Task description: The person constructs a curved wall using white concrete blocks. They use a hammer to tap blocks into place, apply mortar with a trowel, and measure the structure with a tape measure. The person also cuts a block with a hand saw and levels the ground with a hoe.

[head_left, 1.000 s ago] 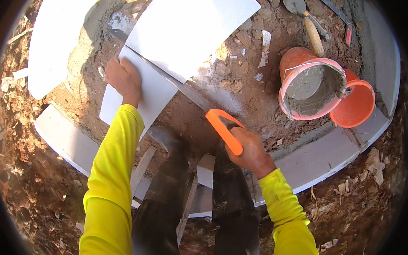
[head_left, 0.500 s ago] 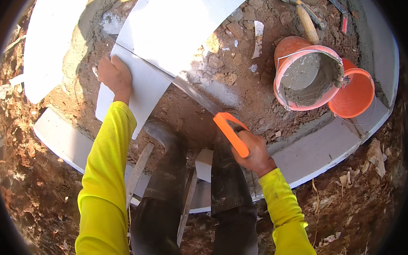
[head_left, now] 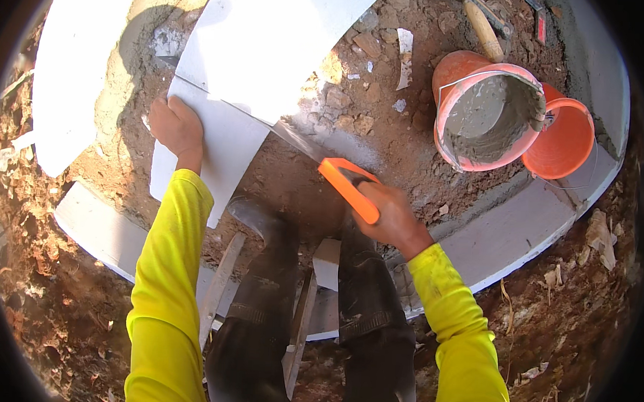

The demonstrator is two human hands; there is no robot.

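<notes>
My right hand (head_left: 391, 214) is closed round the orange handle of a handsaw (head_left: 344, 186). Its blade lies in a cut running across a large white block (head_left: 228, 137), and part of it is sunk out of sight. At the block's left edge, on the near side of the cut, my left hand (head_left: 177, 131) grips the piece with fingers curled over the side. Strong sunlight washes out the far part of the block. Pale dust covers the soil beside the cut.
A bucket of wet mortar (head_left: 455, 159) stands at right, beside a smaller orange bucket (head_left: 572, 153). A wooden-handled tool (head_left: 484, 31) lies behind them. A low block wall (head_left: 491, 239) curves round the near side. Wooden strips (head_left: 220, 286) stand by my boots (head_left: 254, 220).
My right hand has pushed the saw forward and left, so less blade shows on the near side. My left hand keeps its place on the block.
</notes>
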